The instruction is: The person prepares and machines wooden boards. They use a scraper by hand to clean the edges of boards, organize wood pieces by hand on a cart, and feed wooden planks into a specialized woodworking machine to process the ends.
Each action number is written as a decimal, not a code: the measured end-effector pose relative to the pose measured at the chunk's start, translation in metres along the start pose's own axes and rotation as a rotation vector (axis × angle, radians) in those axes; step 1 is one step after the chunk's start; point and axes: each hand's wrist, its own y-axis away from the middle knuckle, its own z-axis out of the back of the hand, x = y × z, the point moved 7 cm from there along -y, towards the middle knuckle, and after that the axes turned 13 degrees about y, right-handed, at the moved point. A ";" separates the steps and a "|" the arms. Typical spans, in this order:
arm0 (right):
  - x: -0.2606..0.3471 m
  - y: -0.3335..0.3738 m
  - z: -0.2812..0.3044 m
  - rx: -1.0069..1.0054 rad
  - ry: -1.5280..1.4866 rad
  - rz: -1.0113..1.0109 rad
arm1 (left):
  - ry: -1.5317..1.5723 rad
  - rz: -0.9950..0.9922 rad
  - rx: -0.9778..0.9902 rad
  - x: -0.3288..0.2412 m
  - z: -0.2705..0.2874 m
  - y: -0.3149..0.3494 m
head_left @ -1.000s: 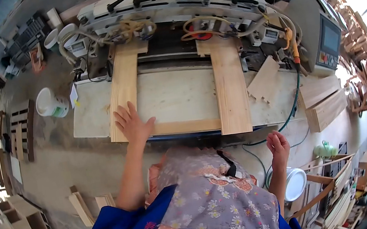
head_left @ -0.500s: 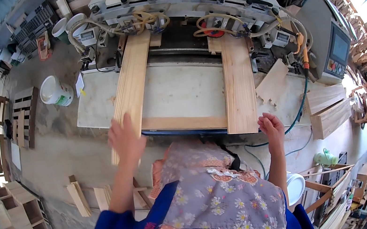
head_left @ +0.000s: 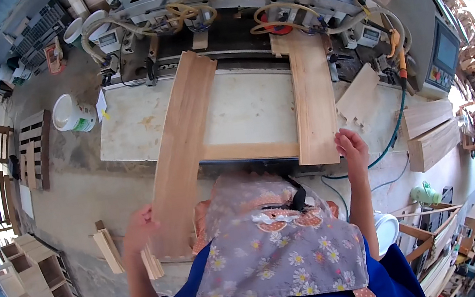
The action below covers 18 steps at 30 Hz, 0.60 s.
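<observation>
A long wooden board [head_left: 178,139] lies slanted at the left, its notched far end over the pale machine table [head_left: 244,110] and its near end reaching toward my apron. My left hand [head_left: 137,228], smeared by motion, grips the left edge of this board near its close end. At the right, a second wooden board [head_left: 312,100] has its far end under the machine's clamps [head_left: 292,20]. My right hand [head_left: 352,148] is beside the near right corner of that board, fingers curled in; whether they hold anything is hidden. A wooden strip [head_left: 253,149] runs along the table's front edge.
A control panel [head_left: 443,56] stands at the right, with a teal hose [head_left: 397,130] hanging below. A notched offcut [head_left: 359,96] lies right of the second board; thick timber blocks [head_left: 432,135] are farther right. A white bucket [head_left: 73,114] and a pallet [head_left: 35,148] are on the left floor.
The left board has come out from under the machine toward me and tilted, with my left hand moving down and back along with it. My right hand has barely moved.
</observation>
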 end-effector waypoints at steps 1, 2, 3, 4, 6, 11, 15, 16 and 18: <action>-0.004 -0.009 0.002 -0.046 0.205 0.148 | 0.061 -0.006 0.015 -0.008 0.006 -0.001; -0.002 -0.013 0.002 -0.083 0.408 0.295 | 0.121 -0.014 0.023 -0.017 0.015 -0.002; 0.004 -0.007 -0.003 -0.157 0.419 0.319 | 0.119 -0.008 0.030 -0.021 0.027 -0.006; 0.008 -0.006 -0.007 -0.166 0.422 0.312 | 0.025 -0.021 0.028 -0.027 0.042 -0.013; 0.028 0.005 -0.017 -0.264 0.763 0.509 | -0.176 -0.044 -0.017 -0.043 0.081 -0.033; 0.013 0.008 -0.021 -0.215 0.710 0.374 | -0.474 -0.082 -0.050 -0.099 0.135 -0.117; 0.001 0.015 -0.004 -0.239 0.712 0.274 | -0.563 -0.052 0.114 -0.143 0.105 -0.170; 0.000 0.018 0.001 -0.243 0.701 0.246 | -0.569 -0.051 0.132 -0.153 0.094 -0.176; -0.005 0.023 0.012 -0.268 0.695 0.210 | -0.741 0.030 0.093 -0.164 0.081 -0.191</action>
